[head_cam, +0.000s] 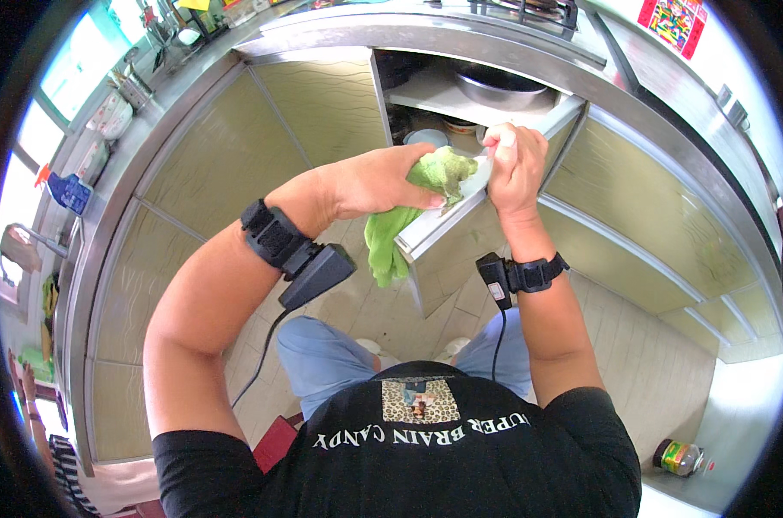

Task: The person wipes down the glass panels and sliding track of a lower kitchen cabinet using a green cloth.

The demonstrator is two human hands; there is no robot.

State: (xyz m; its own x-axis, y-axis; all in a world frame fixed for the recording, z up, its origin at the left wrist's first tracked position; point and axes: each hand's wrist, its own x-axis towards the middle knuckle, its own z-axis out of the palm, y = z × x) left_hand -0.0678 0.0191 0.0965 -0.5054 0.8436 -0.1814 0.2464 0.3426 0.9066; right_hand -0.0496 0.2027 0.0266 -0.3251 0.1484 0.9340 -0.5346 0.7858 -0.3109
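Note:
My left hand (391, 180) grips a green cloth (440, 169) and presses it against the top edge of an opened cabinet door (446, 213). Dark stains mark the bunched part of the cloth, and its loose end hangs down beside the door's outer corner. My right hand (516, 165) is closed around the same door edge, a little nearer the hinge side. Behind both hands the cabinet stands open, with a large metal pan (501, 87) on its upper shelf (424, 97). A pale round lid or dish (426, 137) and a bowl (460, 125) sit lower down.
A steel countertop (340, 31) curves around, bearing a gas stove (534, 11), bowls (110, 116) and a blue spray bottle (69, 192). A jar (678, 457) lies at the lower right. Red furniture (276, 443) is beside me. Another person's arm (34, 414) shows at far left.

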